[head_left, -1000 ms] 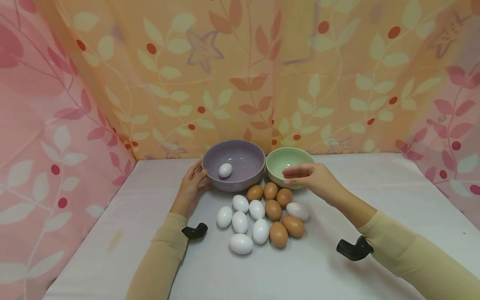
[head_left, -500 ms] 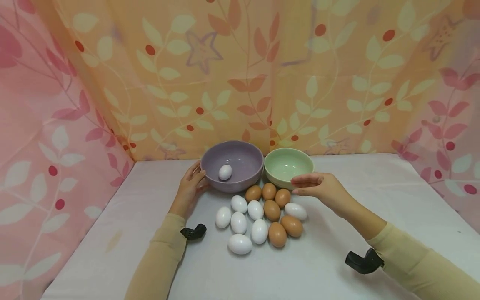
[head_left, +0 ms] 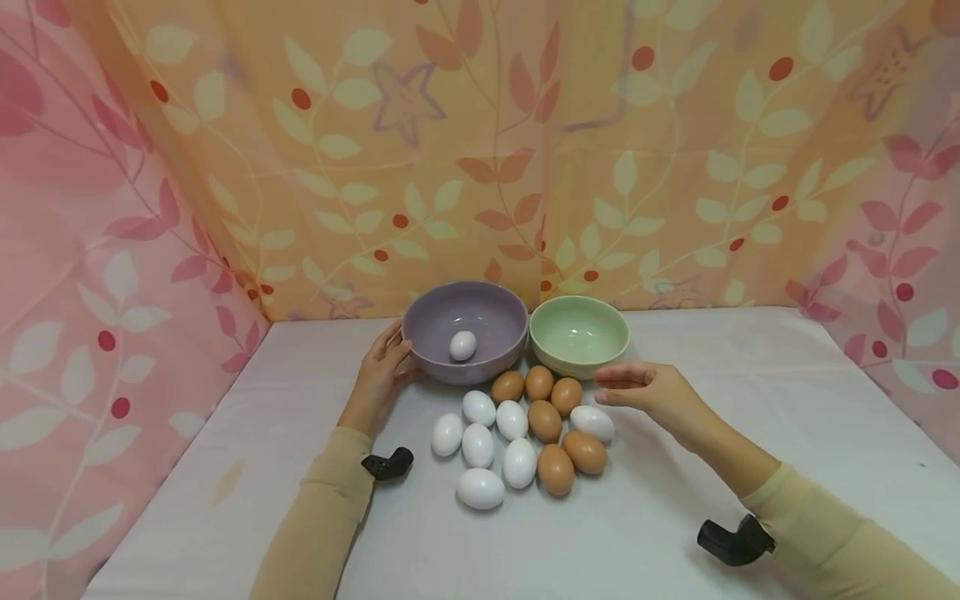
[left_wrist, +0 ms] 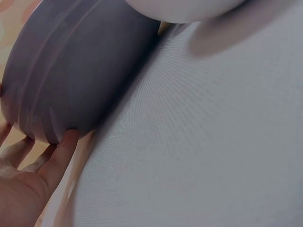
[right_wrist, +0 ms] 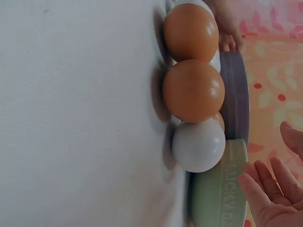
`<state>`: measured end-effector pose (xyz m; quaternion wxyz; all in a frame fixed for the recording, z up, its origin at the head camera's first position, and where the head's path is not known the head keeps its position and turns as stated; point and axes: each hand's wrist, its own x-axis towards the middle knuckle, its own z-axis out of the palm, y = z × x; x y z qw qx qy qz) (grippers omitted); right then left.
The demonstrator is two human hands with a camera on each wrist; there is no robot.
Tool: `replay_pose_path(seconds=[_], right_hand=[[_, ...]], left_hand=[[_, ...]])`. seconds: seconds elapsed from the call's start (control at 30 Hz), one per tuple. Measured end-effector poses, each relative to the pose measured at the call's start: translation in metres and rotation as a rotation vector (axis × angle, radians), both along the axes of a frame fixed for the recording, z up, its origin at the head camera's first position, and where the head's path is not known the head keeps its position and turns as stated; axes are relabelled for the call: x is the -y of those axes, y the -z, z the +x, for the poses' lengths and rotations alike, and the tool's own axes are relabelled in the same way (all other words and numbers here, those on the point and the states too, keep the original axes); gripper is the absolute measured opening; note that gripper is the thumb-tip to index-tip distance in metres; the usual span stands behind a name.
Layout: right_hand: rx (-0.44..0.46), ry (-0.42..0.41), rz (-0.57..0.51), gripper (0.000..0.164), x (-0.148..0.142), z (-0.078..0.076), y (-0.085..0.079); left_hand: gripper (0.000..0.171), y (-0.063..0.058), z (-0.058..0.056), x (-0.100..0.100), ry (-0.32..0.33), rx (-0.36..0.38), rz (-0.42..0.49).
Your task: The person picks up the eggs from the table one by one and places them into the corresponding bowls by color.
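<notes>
My left hand point(head_left: 378, 375) rests against the outer left side of a purple bowl point(head_left: 498, 329), its fingers spread along the wall. In the left wrist view the fingertips touch that bowl point(left_wrist: 85, 66). One white egg point(head_left: 462, 345) lies inside it. My right hand point(head_left: 652, 390) is held above the table with relaxed fingers and nothing in them, just in front of a light green bowl point(head_left: 576, 365). Nearest its fingertips are a brown egg point(head_left: 566, 396) and a white egg point(head_left: 592, 423). The right wrist view shows that hand point(right_wrist: 277, 189) beside the green bowl's rim.
Several white eggs point(head_left: 477, 446) and brown eggs point(head_left: 556, 469) lie grouped on the white cloth point(head_left: 315, 367) in front of the bowls. A patterned curtain point(head_left: 480, 150) hangs right behind the bowls. Each sleeve carries a black camera mount point(head_left: 737, 542).
My right hand has moved from over the green bowl toward me and a little right. The egg in the purple bowl has rolled slightly to the right. My left hand stays put.
</notes>
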<state>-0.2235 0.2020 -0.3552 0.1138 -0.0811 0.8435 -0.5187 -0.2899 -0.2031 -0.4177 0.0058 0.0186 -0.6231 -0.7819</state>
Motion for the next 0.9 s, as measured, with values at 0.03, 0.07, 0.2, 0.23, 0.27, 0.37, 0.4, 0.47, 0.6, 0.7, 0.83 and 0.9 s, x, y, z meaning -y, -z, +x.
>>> replay_pose_path(seconds=[0.03, 0.07, 0.2, 0.23, 0.27, 0.37, 0.4, 0.47, 0.6, 0.7, 0.83, 0.9], right_hand=[[0.004, 0.005, 0.004, 0.053, -0.001, 0.000, 0.001], [0.008, 0.008, 0.007, 0.053, -0.001, 0.000, 0.003], [0.018, 0.015, 0.014, 0.053, -0.004, 0.000, 0.009], [0.020, 0.017, 0.015, 0.053, -0.005, 0.000, 0.010], [0.022, 0.018, 0.015, 0.054, -0.005, 0.000, 0.011], [0.028, 0.026, 0.010, 0.054, -0.008, 0.001, 0.016], [0.033, 0.027, 0.005, 0.054, -0.009, 0.001, 0.017], [0.046, 0.031, -0.007, 0.056, -0.010, 0.001, 0.020], [0.067, 0.026, -0.031, 0.059, -0.011, 0.002, 0.026], [0.076, 0.022, -0.041, 0.059, -0.010, 0.002, 0.031], [0.083, 0.022, -0.050, 0.058, -0.010, 0.001, 0.036], [0.088, 0.023, -0.056, 0.058, -0.009, 0.000, 0.038]], left_hand=[[0.059, 0.000, 0.000, 0.000, -0.001, -0.001, 0.000], [0.059, 0.000, 0.001, 0.000, -0.002, 0.000, 0.002], [0.058, 0.000, 0.000, 0.001, -0.007, 0.011, -0.003], [0.058, 0.000, 0.000, 0.001, -0.010, 0.015, -0.003], [0.058, 0.000, 0.000, 0.001, -0.011, 0.016, -0.003], [0.059, -0.001, -0.001, 0.001, -0.004, 0.014, -0.008], [0.060, -0.001, -0.001, 0.001, -0.004, 0.012, -0.007], [0.060, -0.002, -0.001, 0.001, -0.002, 0.009, -0.006], [0.059, -0.001, -0.001, 0.001, -0.001, 0.012, -0.005], [0.059, -0.001, -0.002, 0.001, 0.002, 0.016, -0.003], [0.059, -0.002, -0.001, 0.000, -0.002, 0.020, -0.004], [0.059, -0.002, 0.000, 0.000, -0.003, 0.021, -0.002]])
